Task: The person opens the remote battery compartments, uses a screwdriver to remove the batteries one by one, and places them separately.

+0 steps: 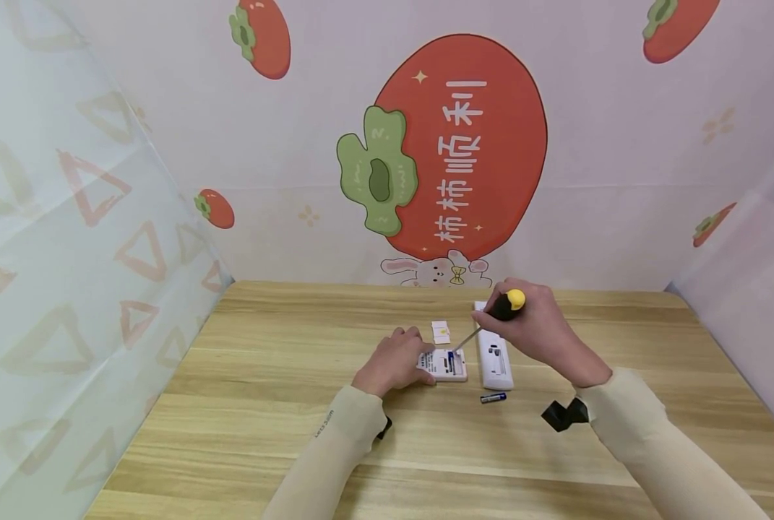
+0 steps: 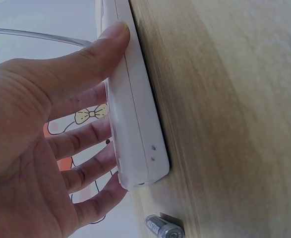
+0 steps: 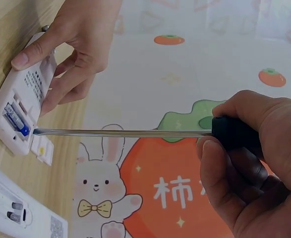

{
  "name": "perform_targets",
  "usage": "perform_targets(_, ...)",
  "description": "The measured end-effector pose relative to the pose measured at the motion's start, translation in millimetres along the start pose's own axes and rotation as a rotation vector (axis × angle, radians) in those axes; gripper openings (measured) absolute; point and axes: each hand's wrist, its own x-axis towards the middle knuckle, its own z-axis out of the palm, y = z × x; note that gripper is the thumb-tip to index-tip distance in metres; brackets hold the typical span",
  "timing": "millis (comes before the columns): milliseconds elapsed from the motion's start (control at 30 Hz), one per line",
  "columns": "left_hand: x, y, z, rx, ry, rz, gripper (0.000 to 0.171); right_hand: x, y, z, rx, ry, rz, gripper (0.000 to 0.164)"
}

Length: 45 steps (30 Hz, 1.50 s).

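Note:
My left hand [image 1: 394,362] grips a small white device [image 3: 33,87], thumb along one edge and fingers along the opposite one. The device lies on the table with its battery compartment uncovered, and a blue-and-silver battery [image 3: 16,120] sits inside. In my right hand [image 1: 535,325] is a screwdriver [image 3: 125,133] with a black and yellow handle, slanting down to the left. Its tip meets the compartment's edge beside the battery's end. A small white cover [image 1: 441,332] lies just behind the device.
To the right of the device lies a long white remote-like object [image 1: 494,365] with dark shapes on its face. A loose blue-and-silver battery [image 1: 493,398] rests in front of it. The wooden table [image 1: 263,404] meets patterned walls at the back and sides.

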Motion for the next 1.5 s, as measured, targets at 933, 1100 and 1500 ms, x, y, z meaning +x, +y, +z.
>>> perform_targets(933, -0.4, 2.7, 0.0, -0.027, -0.007, -0.031, 0.062, 0, 6, 6, 0.003, -0.021, 0.077, 0.021)
perform_targets(1100, -0.5, 3.0, 0.4, -0.028, -0.009, -0.033, 0.062, 0, 7, 7, 0.005, -0.021, 0.080, 0.021)
perform_targets(1500, -1.0, 1.7, -0.5, -0.018, 0.004, -0.014, 0.061, 12, 4, 11, -0.011, -0.080, 0.123, 0.023)
